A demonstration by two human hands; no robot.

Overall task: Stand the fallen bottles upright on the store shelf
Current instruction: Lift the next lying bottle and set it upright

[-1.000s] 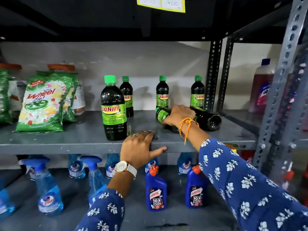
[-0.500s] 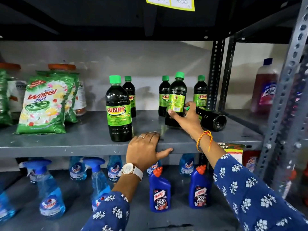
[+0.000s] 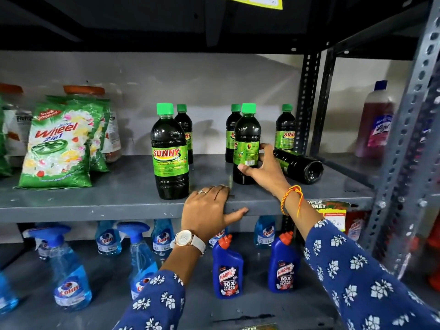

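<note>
Right hand [image 3: 266, 170] wraps thumb and fingers around the lower half of an upright dark plastic bottle with a green cap and green label [image 3: 246, 144], standing on the grey metal shelf [image 3: 119, 194] at about one o'clock from the left hand [image 3: 209, 210]. The left hand lies flat and spread on the shelf's front edge, thumb hooked under the lip, holding nothing. Just at three o'clock of the gripped bottle, touching the right hand's back, a second dark bottle [image 3: 300, 165] lies on its side, base toward the camera. At nine o'clock stands a bigger dark bottle labelled SUNNY [image 3: 169, 153], upright near the shelf's edge.
</note>
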